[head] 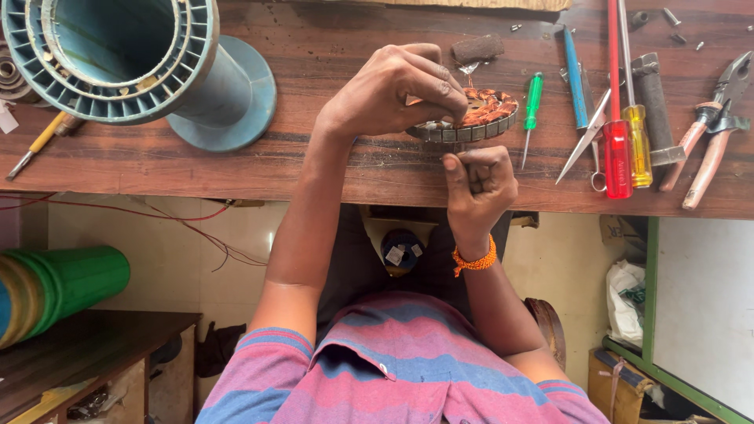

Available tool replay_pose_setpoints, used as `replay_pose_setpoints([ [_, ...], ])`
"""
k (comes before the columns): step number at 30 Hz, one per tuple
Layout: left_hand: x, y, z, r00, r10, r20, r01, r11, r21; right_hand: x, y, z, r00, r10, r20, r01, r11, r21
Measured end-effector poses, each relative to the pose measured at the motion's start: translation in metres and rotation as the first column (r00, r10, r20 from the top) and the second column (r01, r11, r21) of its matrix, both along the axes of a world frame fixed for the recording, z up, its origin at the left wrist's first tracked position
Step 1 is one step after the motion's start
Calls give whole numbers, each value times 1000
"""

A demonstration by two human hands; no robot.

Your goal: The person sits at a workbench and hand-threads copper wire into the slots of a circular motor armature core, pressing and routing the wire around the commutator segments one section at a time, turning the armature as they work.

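On the table (330, 169), a broad bare stretch of wood lies between the big blue spool (133, 63) and the copper-wound stator (471, 118), and the left hand (397, 90) reaches across part of it. The right hand (479, 177) sits at the table's near edge, just below the stator. Right of the stator the way is crowded: a green screwdriver (532, 106) stands close by, then a blue tool (575, 78), scissors (587, 137), red screwdriver (616, 149), yellow screwdriver (638, 137), a dark hammer-like tool (656, 102) and pliers (711, 129), packed nearly side by side. A dark roll (477, 49) blocks the strip behind the stator. Loose screws (674, 20) dot the far right corner
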State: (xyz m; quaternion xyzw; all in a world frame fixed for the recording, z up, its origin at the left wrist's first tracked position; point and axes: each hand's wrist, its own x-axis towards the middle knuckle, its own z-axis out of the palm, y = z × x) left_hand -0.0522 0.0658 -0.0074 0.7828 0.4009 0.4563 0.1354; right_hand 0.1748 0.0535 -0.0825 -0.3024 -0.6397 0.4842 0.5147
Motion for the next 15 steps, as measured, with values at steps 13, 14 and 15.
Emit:
replay_pose_setpoints([
  [13, 34, -20, 27, 967, 222, -122, -233, 968, -90, 8, 15, -1, 995, -97, -34, 94, 993, -73],
  [14, 46, -26, 27, 951, 288, -109, -292, 956, -18, 8, 17, -1, 994, -105, -30, 102, 991, -83],
  [15, 57, -30, 25, 931, 353, -93, -349, 936, 53, 7, 18, -1, 993, -99, -57, 93, 991, -97],
])
